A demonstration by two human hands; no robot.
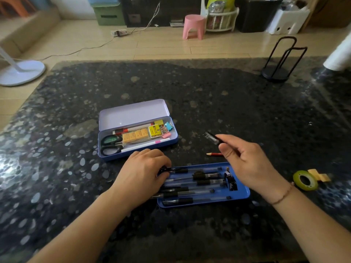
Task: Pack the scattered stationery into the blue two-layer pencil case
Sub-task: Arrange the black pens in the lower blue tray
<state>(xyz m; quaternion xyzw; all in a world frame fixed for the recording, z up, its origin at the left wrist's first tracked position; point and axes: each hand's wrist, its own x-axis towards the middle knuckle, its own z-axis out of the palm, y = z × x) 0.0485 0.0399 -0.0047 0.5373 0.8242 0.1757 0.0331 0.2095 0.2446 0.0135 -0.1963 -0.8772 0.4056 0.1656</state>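
Observation:
The blue pencil case (171,142) lies open, lid up, holding scissors (111,145), yellow erasers (135,137), binder clips and a white pen. Its blue inner tray (244,193) sits apart on the table nearer me, filled with several black pens (201,182). My left hand (144,172) rests on the tray's left end with fingers curled over the pen tips. My right hand (247,162) hovers above the tray's right side, pinching a black pen (212,138) that points up and left. A red pencil (214,154) lies on the table just beyond the tray.
A green tape roll (305,180) and a yellow piece (319,175) lie at the right. A black wire stand (277,73) stands at the far right. The dark speckled table (190,88) ends at the far edge, with floor, a pink stool and a fan base beyond.

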